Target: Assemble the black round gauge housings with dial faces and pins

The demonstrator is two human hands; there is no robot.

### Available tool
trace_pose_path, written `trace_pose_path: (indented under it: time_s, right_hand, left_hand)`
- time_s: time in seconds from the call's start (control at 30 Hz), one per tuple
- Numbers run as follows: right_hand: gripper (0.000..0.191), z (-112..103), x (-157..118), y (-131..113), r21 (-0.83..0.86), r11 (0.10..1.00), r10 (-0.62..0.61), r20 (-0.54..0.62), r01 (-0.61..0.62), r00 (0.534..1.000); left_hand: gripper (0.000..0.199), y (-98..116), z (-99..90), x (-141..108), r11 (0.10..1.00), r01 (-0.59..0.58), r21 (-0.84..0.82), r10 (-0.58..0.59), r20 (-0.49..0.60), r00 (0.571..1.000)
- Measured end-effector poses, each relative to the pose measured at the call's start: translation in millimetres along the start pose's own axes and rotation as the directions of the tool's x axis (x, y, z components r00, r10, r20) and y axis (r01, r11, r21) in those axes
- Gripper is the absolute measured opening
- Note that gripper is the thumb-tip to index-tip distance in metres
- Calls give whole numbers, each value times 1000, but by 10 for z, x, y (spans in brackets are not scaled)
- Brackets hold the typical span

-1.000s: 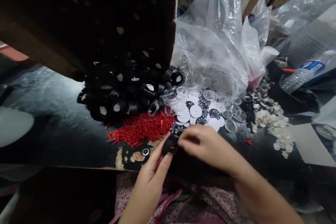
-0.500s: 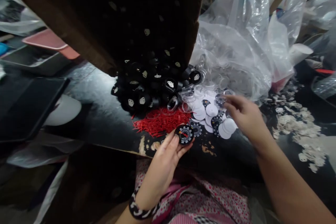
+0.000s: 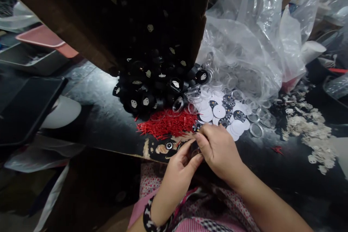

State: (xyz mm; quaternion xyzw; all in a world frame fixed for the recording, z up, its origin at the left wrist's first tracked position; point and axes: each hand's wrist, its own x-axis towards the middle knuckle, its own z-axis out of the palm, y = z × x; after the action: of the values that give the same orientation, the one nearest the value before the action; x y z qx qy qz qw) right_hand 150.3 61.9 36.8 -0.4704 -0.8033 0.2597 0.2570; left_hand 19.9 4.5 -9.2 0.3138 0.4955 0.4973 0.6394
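Note:
Near the table's front edge, my left hand (image 3: 181, 165) has its fingers closed round a small dark round piece (image 3: 195, 148). My right hand (image 3: 219, 148) meets it from the right, its fingers closed on the same piece and covering most of it. Red pointers (image 3: 168, 124) form a heap beyond my left hand. White and black printed discs (image 3: 219, 111) lie just past my right hand. Clear rings (image 3: 256, 129) are scattered at their right. Black round housings (image 3: 146, 90) spill from a dark cardboard box (image 3: 89, 40).
Pale flat parts (image 3: 307, 127) are piled at the right. Clear plastic bags (image 3: 244, 40) stand behind the rings. At the left are a black tray (image 3: 27, 108), a white bowl (image 3: 63, 112) and a pink tray (image 3: 43, 37). A small ringed part (image 3: 169, 145) lies near the front edge.
My right hand has come left from the discs and rings to my left hand. The round dial in my left hand has turned and is now mostly covered by fingers.

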Motion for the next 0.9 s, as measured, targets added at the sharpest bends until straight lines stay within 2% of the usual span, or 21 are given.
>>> trace_pose_path:
  time_s: [0.07, 0.2, 0.27, 0.4, 0.47, 0.6, 0.73, 0.8, 0.83, 0.9]
  right_hand:
    - [33, 73, -4, 19, -64, 997, -40, -51, 37, 998]
    - [30, 146, -34, 94, -24, 994, -107, -141, 105, 984]
    - [30, 135, -56, 128, -8, 993, -117, -147, 117, 982]
    - [32, 87, -91, 156, 17, 996, -82, -115, 85, 990]
    - [34, 86, -95, 155, 25, 997, -76, -121, 79, 990]
    - [34, 140, -75, 142, -2, 992, -125, -153, 126, 980]
    - [41, 154, -64, 116, 51, 993, -97, -153, 106, 983]
    - [44, 107, -82, 108, 153, 983, -87, -72, 97, 994]
    - [44, 72, -97, 112, 214, 972, -91, -23, 94, 996]
    - [39, 2, -129, 134, 296, 953, -79, 31, 66, 996]
  left_hand:
    - [35, -20, 18, -14, 997, -38, 72, 37, 18, 999]
    - [33, -72, 27, -31, 953, -156, 261, 145, 64, 987]
    - [33, -78, 19, -28, 934, -171, 314, 154, 79, 985]
    - [36, -34, -12, -26, 953, -97, 287, 53, 157, 986]
    - [36, -8, -20, -38, 954, -101, 283, 53, 172, 984]
    - [37, 29, 37, -41, 960, -121, 254, 102, 85, 991]
    - [40, 64, 62, -55, 977, -61, 204, 51, 55, 997]
    - [41, 25, -95, -157, 972, -9, 237, -1, 42, 999]
    - [41, -25, -241, -241, 962, 12, 274, -19, 23, 1000]
    - [42, -172, -649, -450, 920, 44, 389, -19, -69, 997]
